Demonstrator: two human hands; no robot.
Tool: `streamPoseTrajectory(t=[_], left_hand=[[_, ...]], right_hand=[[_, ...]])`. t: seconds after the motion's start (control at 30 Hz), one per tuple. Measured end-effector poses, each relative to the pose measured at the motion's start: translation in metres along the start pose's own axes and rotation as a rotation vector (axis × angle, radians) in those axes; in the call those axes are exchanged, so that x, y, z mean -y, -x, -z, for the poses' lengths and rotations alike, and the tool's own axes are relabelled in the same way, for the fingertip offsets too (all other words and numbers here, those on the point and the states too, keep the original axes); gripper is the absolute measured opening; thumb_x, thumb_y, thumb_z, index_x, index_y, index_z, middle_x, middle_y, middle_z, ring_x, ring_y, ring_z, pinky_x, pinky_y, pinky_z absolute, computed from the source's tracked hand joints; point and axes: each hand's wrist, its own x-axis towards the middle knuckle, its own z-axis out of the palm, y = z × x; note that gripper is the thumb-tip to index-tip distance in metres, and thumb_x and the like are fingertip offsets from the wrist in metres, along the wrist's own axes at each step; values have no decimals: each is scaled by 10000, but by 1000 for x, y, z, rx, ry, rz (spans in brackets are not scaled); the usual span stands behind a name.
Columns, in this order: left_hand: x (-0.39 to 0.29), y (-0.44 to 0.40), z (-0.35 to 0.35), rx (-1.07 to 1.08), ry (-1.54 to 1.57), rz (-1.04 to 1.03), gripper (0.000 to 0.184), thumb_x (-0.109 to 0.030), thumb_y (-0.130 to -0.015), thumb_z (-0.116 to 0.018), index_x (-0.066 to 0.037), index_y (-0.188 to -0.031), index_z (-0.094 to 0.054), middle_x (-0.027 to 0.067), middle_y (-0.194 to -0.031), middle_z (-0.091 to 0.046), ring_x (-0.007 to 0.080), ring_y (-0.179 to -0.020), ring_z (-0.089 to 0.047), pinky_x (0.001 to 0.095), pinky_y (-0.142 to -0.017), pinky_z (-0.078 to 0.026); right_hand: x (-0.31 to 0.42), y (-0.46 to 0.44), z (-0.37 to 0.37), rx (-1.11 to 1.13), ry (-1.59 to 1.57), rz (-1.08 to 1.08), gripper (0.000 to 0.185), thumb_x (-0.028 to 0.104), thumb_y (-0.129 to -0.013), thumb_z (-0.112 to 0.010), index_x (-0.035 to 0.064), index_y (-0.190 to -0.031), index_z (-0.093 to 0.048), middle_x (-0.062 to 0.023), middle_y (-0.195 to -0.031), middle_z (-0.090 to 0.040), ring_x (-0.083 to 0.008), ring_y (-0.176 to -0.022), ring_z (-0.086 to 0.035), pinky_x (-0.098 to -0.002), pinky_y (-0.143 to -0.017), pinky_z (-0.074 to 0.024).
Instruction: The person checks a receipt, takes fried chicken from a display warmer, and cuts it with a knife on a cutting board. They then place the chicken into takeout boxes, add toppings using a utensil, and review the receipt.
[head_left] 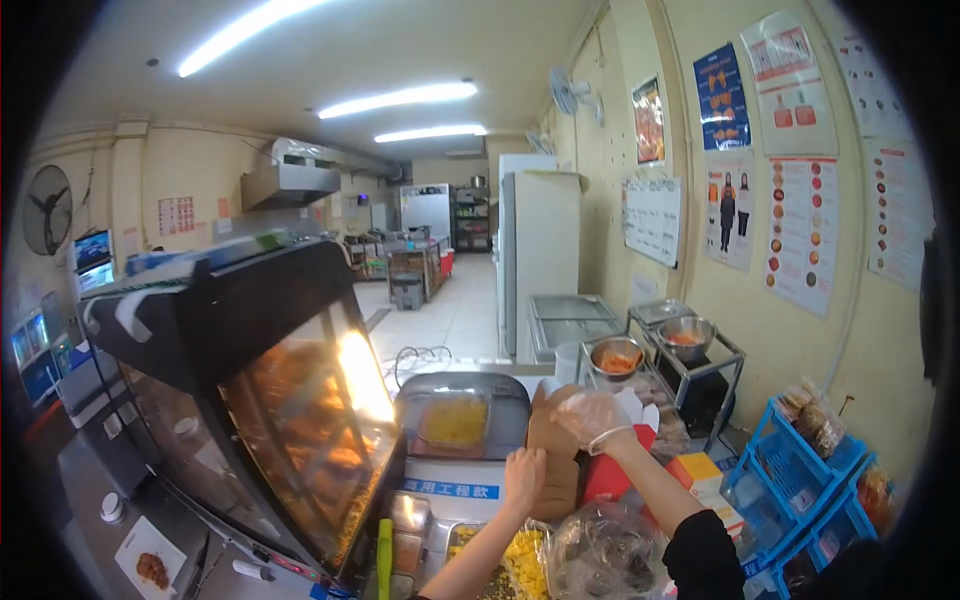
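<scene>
A brown cardboard takeaway box (553, 460) stands open in front of me, next to a red box (605, 478). My left hand (525, 478), bare, has its fingers closed on the near left edge of the brown box. Over the upper right of that box is my right hand (590, 418) in a clear plastic glove; its fingertips are blurred, so what they hold is unclear. Just below lie a metal tray of yellow food (528, 565) and a crumpled clear plastic bag or cover (608, 550).
A lit glass display warmer (300, 420) with fried food stands left. Behind the box sits a dark tray (510, 405) with a yellow-filled container. Steel bowls (617, 357) rest on the right, above blue baskets (775, 490). A green-handled tool (385, 560) is near front.
</scene>
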Motion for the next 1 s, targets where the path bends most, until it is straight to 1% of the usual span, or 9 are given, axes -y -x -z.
streamPoseTrajectory(t=[0.07,0.1,0.13,0.2,0.27,0.33,0.43,0.6,1.0], left_hand=[[0,18,-6,25,48,-111,207,-89,-781,-560,-81,-987,-564,66,-917,-592,228,-909,-578,374,-824,-435],[1,17,-9,276,156,-73,483,-146,-780,-612,-31,-1228,-472,142,-1142,-560,277,-1094,-536,414,-917,-404],[-7,23,3,282,178,-72,483,-146,-780,-612,-31,-1228,-472,142,-1142,-560,277,-1094,-536,414,-917,-404],[-28,40,53,-171,329,150,710,-292,-811,-644,-23,-1380,-316,227,-1394,-372,374,-1233,-427,519,-946,-377],[-36,71,125,-388,704,227,1045,-440,-724,-729,-45,-1471,-115,255,-1505,-137,451,-1348,-243,631,-985,-277],[-55,131,195,-462,614,94,1111,-520,-639,-767,-131,-1481,-156,249,-1489,-192,440,-1319,-298,673,-970,-254],[-82,235,248,-125,378,-69,948,-449,-597,-817,-125,-1336,-319,269,-1391,-288,421,-1277,-346,590,-1036,-235],[-14,339,306,116,958,61,861,-389,-623,-798,-117,-1304,-348,246,-1352,-327,403,-1236,-378,568,-1009,-262],[226,653,561,-60,980,591,655,-246,-684,-751,-98,-1227,-416,189,-1259,-421,358,-1138,-454,515,-944,-324]], right_hand=[[-3,-23,59,-84,18,-139,316,367,-873,-522,148,-720,-692,-75,-710,-676,-267,-679,-665,-390,-570,-507],[-7,-32,96,-147,37,-281,350,389,-895,-488,156,-716,-679,-66,-693,-664,-276,-651,-650,-403,-557,-491],[-9,-40,130,-229,-71,-288,358,397,-895,-496,143,-704,-660,-70,-678,-649,-282,-623,-628,-417,-554,-474],[3,-26,189,-275,-177,-266,370,406,-895,-503,129,-692,-641,-74,-664,-633,-289,-595,-605,-431,-551,-457],[32,13,246,-243,-64,-49,446,441,-880,-552,24,-728,-604,-169,-753,-633,-364,-701,-588,-444,-597,-426],[81,81,262,1,-318,-210,417,423,-866,-581,17,-773,-615,-155,-740,-615,-352,-732,-587,-437,-637,-437],[172,145,260,340,-871,-334,410,422,-863,-586,20,-787,-621,-152,-742,-617,-340,-727,-591,-431,-633,-441],[332,182,249,822,-1433,-273,400,420,-858,-595,25,-810,-632,-148,-746,-620,-319,-717,-598,-420,-626,-447],[728,159,365,1324,-1519,1,382,416,-847,-616,37,-866,-659,-139,-755,-628,-268,-694,-616,-393,-609,-462]])
